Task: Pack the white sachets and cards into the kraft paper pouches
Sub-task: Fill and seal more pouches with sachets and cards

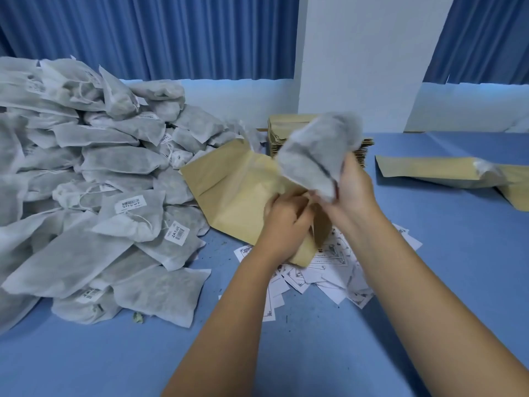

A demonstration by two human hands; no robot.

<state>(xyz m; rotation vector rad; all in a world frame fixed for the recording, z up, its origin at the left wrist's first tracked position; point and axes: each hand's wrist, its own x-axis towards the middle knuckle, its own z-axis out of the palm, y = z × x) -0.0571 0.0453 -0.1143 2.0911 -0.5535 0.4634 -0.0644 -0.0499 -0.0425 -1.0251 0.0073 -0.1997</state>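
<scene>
The fingers (347,170) of the right hand (353,190) are clenched around a white sachet (315,156), holding it raised and tilted above the mouth of a kraft paper pouch (237,193), apparently so it can slide in end first. The left hand (283,222) grips the pouch's near end, its fingers curled over the paper, seemingly to spread the opening and keep the pouch from shifting on the table (458,253). The pouch lies slanted near the middle of the table, its far end touching the big heap of sachets (86,181) along the left edge, within easy reach. Printed cards (323,270) lie scattered under and just beside the hands, toward the near edge. A stack of empty pouches (289,130) stands near the far edge, and what look like filled pouches (446,170) lie toward the right edge, apart from the supplies.
</scene>
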